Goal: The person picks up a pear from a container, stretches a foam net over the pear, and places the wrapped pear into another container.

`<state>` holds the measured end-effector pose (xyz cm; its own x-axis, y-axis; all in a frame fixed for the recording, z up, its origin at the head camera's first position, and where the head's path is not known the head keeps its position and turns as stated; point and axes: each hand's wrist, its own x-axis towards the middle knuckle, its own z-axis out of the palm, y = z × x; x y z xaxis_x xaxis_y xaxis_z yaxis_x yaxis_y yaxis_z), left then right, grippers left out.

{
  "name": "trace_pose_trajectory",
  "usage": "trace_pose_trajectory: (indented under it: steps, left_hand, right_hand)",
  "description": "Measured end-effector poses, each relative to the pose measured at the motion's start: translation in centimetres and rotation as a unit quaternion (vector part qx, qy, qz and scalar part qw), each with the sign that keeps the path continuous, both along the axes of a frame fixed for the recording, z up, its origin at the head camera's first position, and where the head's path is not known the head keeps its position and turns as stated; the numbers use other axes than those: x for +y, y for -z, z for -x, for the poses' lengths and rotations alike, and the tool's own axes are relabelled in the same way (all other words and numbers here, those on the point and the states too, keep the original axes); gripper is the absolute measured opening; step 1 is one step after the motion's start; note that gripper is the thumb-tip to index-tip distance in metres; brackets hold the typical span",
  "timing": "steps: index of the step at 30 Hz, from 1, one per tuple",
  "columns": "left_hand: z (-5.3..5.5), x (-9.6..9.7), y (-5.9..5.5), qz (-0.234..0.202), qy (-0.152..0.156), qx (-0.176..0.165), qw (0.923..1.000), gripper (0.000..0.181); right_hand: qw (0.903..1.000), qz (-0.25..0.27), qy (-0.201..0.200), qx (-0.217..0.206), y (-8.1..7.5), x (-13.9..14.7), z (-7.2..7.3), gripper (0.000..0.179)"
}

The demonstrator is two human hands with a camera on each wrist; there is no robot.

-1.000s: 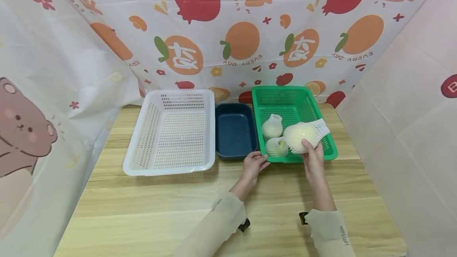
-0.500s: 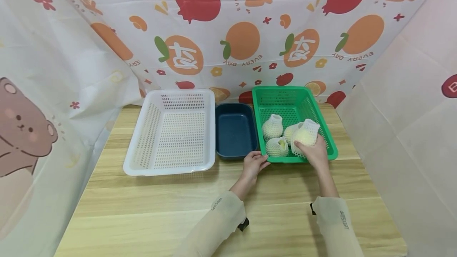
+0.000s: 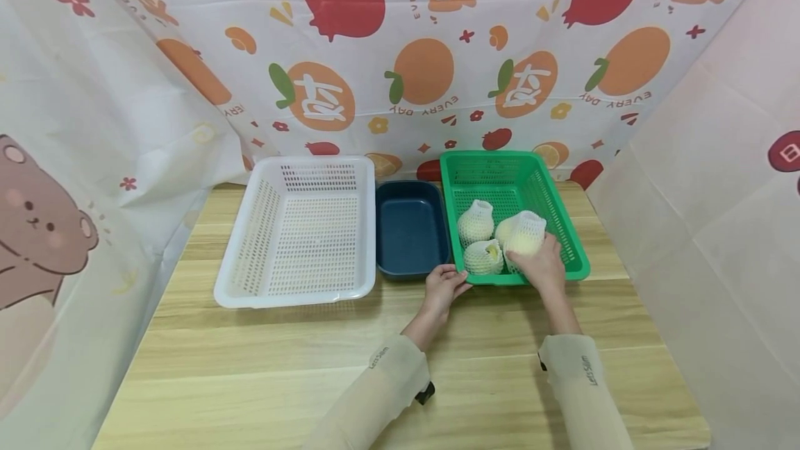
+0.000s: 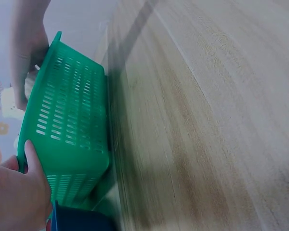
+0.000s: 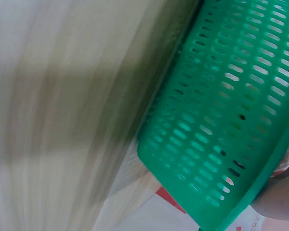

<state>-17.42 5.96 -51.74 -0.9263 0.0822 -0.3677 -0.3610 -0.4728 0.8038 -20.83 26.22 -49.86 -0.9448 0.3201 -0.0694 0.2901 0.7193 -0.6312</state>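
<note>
In the head view, my left hand [image 3: 440, 290] pinches the front-left corner of the green basket [image 3: 578, 266]. The left wrist view has the thumb [image 4: 34, 159] over the basket's rim. Inside the basket, my right hand [image 3: 545, 266] holds a pale yellow fruit in a white foam net [image 3: 528, 231]; its kind is hidden by the net. Left of it sit an upright netted fruit [image 3: 476, 224] and a netted fruit lying near the front [image 3: 482, 257]. Another netted fruit [image 3: 503, 229] is partly covered behind the held one. The right wrist view mostly shows the basket's slotted wall [image 5: 216, 120].
A dark blue tray [image 3: 412, 271] stands directly left of the green basket. Beyond it is a white slotted basket [image 3: 296, 301]. All stand on a wooden table [image 3: 281, 373], with a fruit-printed cloth [image 3: 375, 82] hanging behind.
The netted fruit in my right hand has turned from lying sideways to more upright, and moved lower and slightly left within the basket. My left hand has stayed at the corner.
</note>
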Motion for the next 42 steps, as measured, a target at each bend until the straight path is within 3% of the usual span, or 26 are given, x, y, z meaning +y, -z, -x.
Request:
trace_pose_trajectory:
  steps: [8, 12, 16, 25, 30, 36, 42]
  left_hand:
    - [0.1, 0.1, 0.0, 0.001, -0.003, -0.003, 1.0000, 0.021]
    - [0.1, 0.1, -0.1, -0.001, -0.001, -0.009, 1.0000, 0.021]
    - [0.1, 0.0, -0.2, -0.001, 0.000, -0.006, 1.0000, 0.020]
    - [0.1, 0.1, 0.0, 0.002, 0.003, -0.003, 1.0000, 0.021]
    - [0.0, 0.1, 0.1, -0.002, -0.001, -0.003, 1.0000, 0.022]
    - [-0.1, -0.1, -0.3, -0.004, -0.002, -0.003, 1.0000, 0.021]
    - [0.0, 0.0, 0.0, -0.005, -0.008, -0.002, 1.0000, 0.022]
  right_hand:
    - [0.9984, -0.034, 0.020, 0.041, 0.7, 0.1, 0.2, 0.089]
    - [0.9991, -0.041, 0.005, 0.002, 0.4, 0.6, 0.1, 0.095]
    - [0.9981, -0.032, -0.035, -0.040, 0.0, 1.4, -0.2, 0.102]
    - [0.9939, -0.072, -0.074, -0.040, -0.1, 1.5, -0.4, 0.094]
    - [0.9916, -0.045, -0.110, -0.051, -0.4, 2.1, 0.2, 0.092]
    - [0.9909, -0.059, -0.090, -0.081, -0.4, 2.1, 0.4, 0.097]
    - [0.9893, -0.059, -0.107, -0.080, -0.2, 2.4, 0.6, 0.095]
